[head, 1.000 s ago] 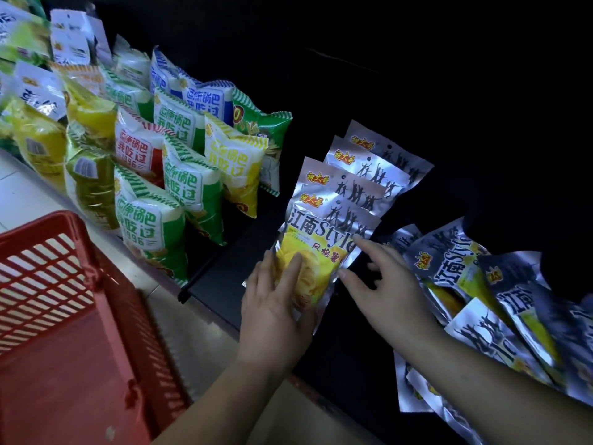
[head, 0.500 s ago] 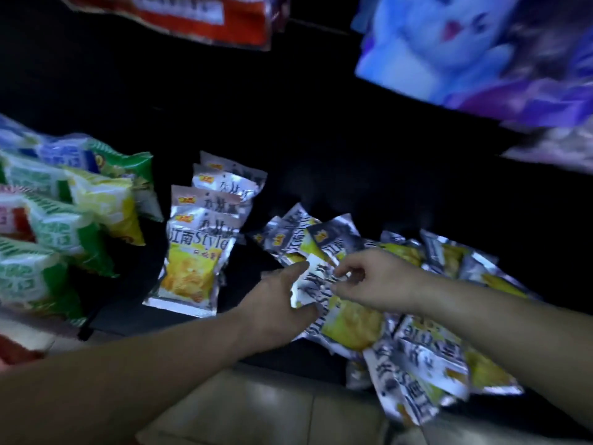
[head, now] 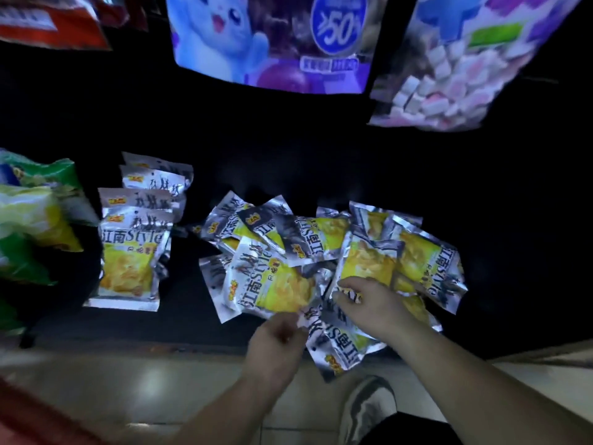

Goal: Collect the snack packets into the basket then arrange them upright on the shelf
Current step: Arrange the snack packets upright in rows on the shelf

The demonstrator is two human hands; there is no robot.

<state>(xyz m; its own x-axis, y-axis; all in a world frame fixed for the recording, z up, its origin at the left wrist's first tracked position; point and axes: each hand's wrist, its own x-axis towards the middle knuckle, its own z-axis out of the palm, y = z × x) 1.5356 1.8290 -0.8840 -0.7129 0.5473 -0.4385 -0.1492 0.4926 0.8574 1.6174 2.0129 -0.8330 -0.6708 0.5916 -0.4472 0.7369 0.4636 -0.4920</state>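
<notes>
My left hand (head: 276, 343) is curling its fingers closed around the lower edge of a silver-and-yellow snack packet (head: 272, 285), pinching it near its bottom corner. My right hand (head: 369, 305) is lying palm-down on the heap, its fingers pressing on another silver packet (head: 341, 343) that is jutting out over the front edge of the shelf (head: 192, 319); I cannot tell whether that hand is actually gripping it or only resting on it.

The loose pile of packets (head: 410, 252) is sprawling flat and overlapping just beyond and to the right of both hands, tilted every which way. Well to the left, a neat row of the same packets (head: 131, 245) is standing upright, one behind the other. Farther left, green and yellow bags (head: 35, 220) are blurring at the frame's edge.

The shelf is dark, nearly black, with a pale tiled floor (head: 134, 387) below it. My grey shoe (head: 369, 409) is showing beneath my right forearm. Large purple and blue packs (head: 272, 40) are hanging above. A red blur sits at the lower left corner.
</notes>
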